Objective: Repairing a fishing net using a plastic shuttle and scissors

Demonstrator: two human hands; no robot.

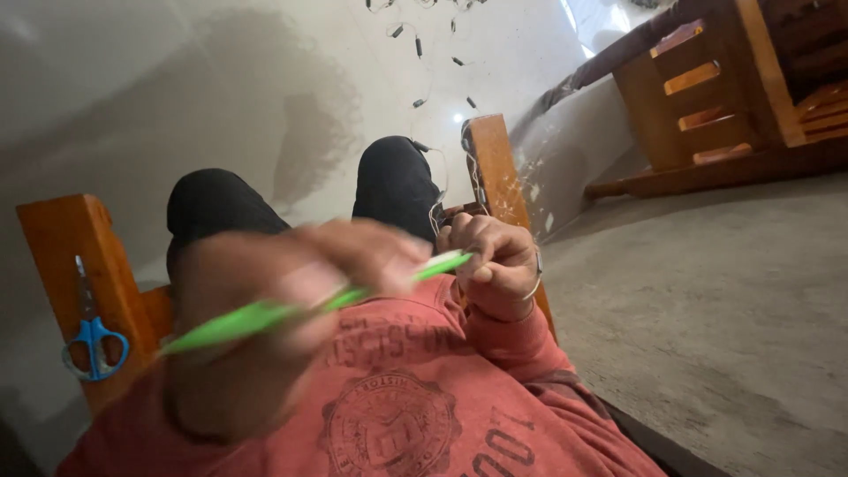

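Note:
A long thin green strip (256,314) runs slantwise across my lap. My left hand (283,300) is blurred by motion and closed around the strip's middle. My right hand (495,265) is curled, with a bracelet at the wrist, and its fingertips pinch the strip's pale far tip. A thin white cord (435,208) rises from beside the right hand towards the wooden armrest (490,163). I am seated in a red printed sweatshirt (415,415) and black trousers (393,181).
Blue-handled scissors (93,340) lie on the left wooden armrest (79,256). Small dark pieces on thin wires (420,44) are scattered on the pale floor ahead. Wooden furniture (733,88) stands at the upper right beside a grey concrete surface (707,309).

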